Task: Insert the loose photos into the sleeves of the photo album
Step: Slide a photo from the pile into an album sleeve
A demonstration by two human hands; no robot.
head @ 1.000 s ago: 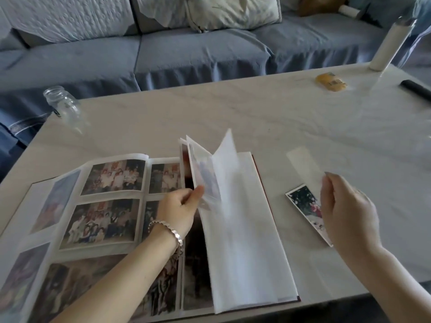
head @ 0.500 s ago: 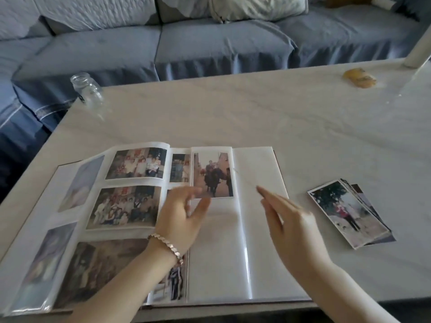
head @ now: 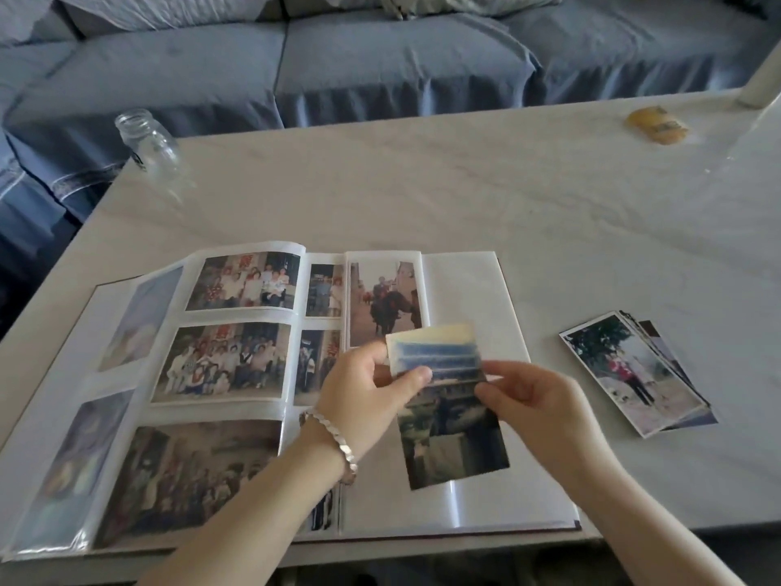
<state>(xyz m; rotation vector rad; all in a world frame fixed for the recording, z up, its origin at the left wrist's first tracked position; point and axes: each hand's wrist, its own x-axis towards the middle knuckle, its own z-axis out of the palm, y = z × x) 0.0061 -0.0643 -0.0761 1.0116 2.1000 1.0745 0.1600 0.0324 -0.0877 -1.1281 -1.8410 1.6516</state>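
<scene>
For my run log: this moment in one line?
left hand: pinches loose colour photo print | right hand: pinches same print | open white-paged photo album: beneath | loose photo stack: right of album

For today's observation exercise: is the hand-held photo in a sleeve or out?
Out: left hand and right hand pinch the photo over the album.

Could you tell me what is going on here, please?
A person is filling a photo album lying open on the table. The left hand and right hand both pinch one loose photo above the album's right page, not yet in a sleeve. That page holds one sleeved photo at its top. A stack of photos lies right of the album.
</scene>
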